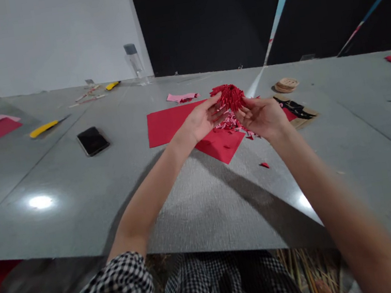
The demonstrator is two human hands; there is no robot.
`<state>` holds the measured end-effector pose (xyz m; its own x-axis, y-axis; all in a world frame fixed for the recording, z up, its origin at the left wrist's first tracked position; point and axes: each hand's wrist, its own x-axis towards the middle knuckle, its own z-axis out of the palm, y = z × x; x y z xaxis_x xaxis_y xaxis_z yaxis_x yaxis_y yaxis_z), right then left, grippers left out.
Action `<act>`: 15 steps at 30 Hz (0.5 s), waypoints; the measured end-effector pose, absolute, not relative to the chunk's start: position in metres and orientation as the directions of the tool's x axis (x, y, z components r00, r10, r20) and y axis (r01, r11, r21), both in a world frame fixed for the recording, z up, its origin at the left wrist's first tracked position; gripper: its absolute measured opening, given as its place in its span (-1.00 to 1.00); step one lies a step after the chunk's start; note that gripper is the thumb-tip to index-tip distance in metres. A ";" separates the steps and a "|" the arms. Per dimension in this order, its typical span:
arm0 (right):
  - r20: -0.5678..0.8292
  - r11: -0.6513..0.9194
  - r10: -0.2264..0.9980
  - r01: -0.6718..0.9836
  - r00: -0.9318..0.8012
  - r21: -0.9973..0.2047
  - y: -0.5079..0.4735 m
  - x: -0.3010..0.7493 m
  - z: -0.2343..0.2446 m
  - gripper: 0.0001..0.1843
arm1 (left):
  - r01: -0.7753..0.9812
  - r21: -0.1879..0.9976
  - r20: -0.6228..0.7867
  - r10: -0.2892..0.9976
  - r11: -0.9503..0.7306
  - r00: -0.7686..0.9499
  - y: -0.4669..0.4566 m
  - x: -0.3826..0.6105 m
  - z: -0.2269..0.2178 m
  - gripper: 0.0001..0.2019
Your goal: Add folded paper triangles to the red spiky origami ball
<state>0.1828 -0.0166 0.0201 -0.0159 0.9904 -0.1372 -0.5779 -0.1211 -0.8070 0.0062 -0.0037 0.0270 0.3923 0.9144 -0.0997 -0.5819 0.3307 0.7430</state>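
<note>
Between my hands, raised above the table, is a red piece made of many folded paper bits [229,96], curved like a dome. My left hand [206,118] grips its left edge with thumb and fingers. On the other side my right hand [263,114] pinches its right edge. Under the hands lie red paper sheets [166,124] with a heap of small folded red and pink paper pieces [228,123] on them. One loose red folded piece [264,165] rests nearer to me.
Left on the grey table [205,213] are a phone [92,141] and a yellow cutter knife [44,129]. A second yellow cutter [113,86] and a clear bottle [136,65] stand further back. Round wooden discs [286,85] lie at the right, pink paper strips [182,97] behind the sheets.
</note>
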 end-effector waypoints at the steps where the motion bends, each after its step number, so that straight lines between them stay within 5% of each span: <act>1: -0.139 -0.131 0.990 -0.580 -0.031 -0.804 -0.017 0.184 0.020 -0.87 | -0.580 0.749 -0.095 0.918 0.320 0.384 -0.004 0.008 0.027 -0.89; 15: -0.096 -0.078 0.995 -0.589 0.000 -0.804 -0.009 0.189 0.007 -0.79 | -0.591 0.686 -0.236 0.898 0.424 0.371 0.003 0.005 0.025 -0.88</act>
